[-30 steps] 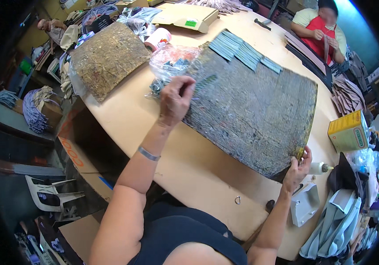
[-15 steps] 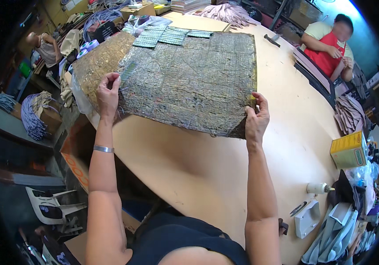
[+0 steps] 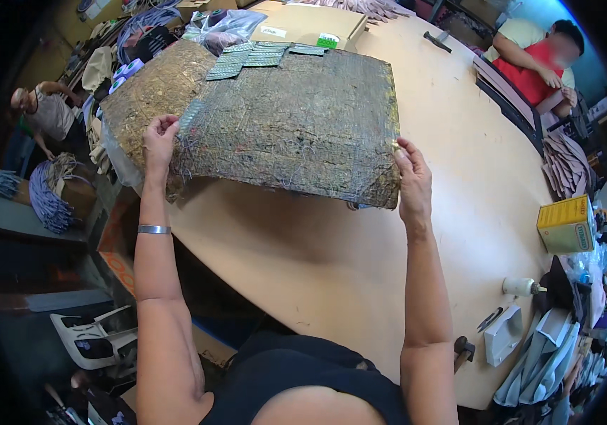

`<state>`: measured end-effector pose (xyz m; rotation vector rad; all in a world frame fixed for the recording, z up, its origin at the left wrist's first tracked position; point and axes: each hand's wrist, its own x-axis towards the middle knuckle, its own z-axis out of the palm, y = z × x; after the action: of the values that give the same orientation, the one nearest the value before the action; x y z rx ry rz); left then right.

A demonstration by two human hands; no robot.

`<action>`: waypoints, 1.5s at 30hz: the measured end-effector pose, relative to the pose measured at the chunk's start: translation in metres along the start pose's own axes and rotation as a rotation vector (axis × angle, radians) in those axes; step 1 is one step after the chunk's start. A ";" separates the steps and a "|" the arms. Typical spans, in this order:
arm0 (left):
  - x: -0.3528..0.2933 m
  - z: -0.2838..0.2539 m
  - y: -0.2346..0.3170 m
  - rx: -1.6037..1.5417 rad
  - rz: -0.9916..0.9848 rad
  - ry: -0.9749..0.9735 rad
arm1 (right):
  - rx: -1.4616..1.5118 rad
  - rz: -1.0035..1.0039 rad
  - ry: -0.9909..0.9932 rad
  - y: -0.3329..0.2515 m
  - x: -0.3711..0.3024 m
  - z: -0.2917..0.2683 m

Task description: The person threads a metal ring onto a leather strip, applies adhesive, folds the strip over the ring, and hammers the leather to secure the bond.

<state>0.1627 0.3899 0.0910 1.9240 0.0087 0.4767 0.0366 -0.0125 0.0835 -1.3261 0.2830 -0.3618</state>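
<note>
A wide, worn board [image 3: 282, 134], its brown-grey surface rough with fibres and loose threads, is tilted with its near edge raised off the table. My right hand [image 3: 414, 177] grips its right edge between thumb and fingers. Over the board's left part my left hand [image 3: 158, 145] is closed in a pinch, fingertips at the near end of a small blue-green patterned piece [image 3: 191, 113]. Several similar green patterned pieces [image 3: 261, 57] lie in a row along the far edge. A browner, rough section [image 3: 151, 81] extends to the left; whether it is a separate board I cannot tell.
On the pale table [image 3: 275, 262] are a flat carton [image 3: 310, 23] behind the board, a hammer [image 3: 438, 42], a yellow tin [image 3: 567, 223], a white bottle [image 3: 519, 286] and a white tray [image 3: 503, 336]. A co-worker in red [image 3: 530, 64] is at far right; another person [image 3: 48, 110] is at left.
The board has shifted slightly left and tipped, with both hands still at it. More of the carton behind shows. The person at left has bent lower.
</note>
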 end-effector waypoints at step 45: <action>-0.402 0.223 0.241 -0.655 0.060 -1.282 | -1.004 -0.483 0.453 -0.081 -0.259 -0.203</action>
<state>-0.1848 0.0039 0.1048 1.2808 -0.9115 -0.7019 -0.2887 -0.1018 0.1162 -2.3040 0.5644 -1.0195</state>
